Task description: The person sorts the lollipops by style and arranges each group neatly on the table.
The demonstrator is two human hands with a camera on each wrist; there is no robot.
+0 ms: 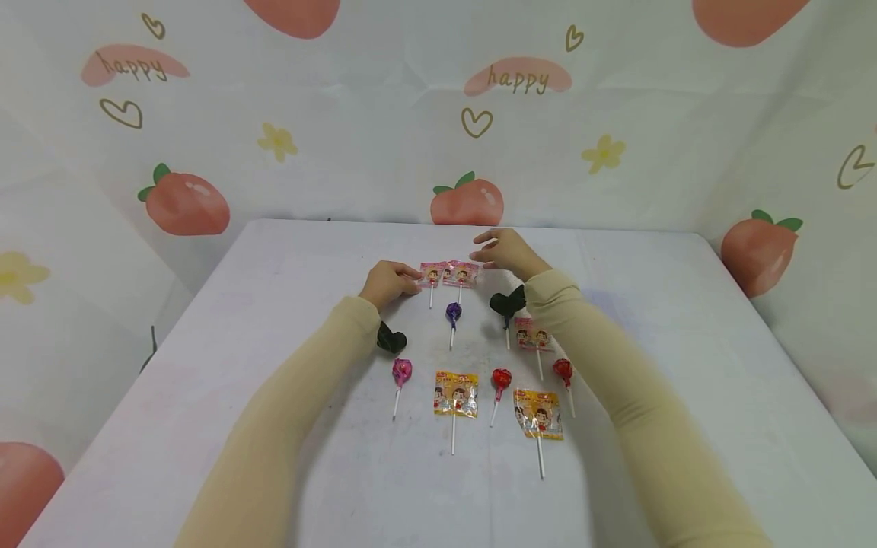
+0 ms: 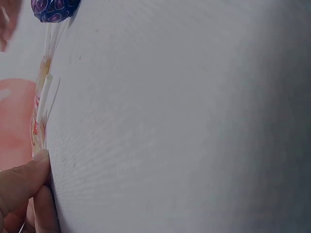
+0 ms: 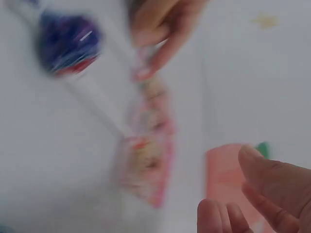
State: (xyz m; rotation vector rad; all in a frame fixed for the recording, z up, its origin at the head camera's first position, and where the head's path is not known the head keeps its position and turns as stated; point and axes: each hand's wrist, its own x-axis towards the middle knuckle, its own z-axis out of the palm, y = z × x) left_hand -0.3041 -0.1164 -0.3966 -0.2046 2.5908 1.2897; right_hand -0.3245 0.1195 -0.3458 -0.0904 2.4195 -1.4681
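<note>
Two lollipops in flat pink wrappers lie side by side toward the back of the table. My left hand (image 1: pixel 389 285) pinches the edge of the left pink-wrapped lollipop (image 1: pixel 429 272) between thumb and fingers; the left wrist view shows the thumb (image 2: pixel 41 162) on its wrapper. Just above and right of the other pink-wrapped lollipop (image 1: pixel 461 274), my right hand (image 1: pixel 508 253) hovers, holding nothing, with its fingers loosely bent. In the right wrist view that lollipop (image 3: pixel 146 162) is blurred and apart from the fingertips. A purple-blue round lollipop (image 1: pixel 453 313) lies in front of the pair.
Dark heart-shaped lollipops (image 1: pixel 508 304) lie near both forearms, one partly under the left sleeve (image 1: pixel 322 365). Nearer are a third pink-wrapped lollipop (image 1: pixel 533 335), a round pink one (image 1: pixel 402 371), red ones (image 1: pixel 502 379) and yellow-wrapped ones (image 1: pixel 455 394). A printed cloth (image 1: pixel 370 114) hangs behind the table.
</note>
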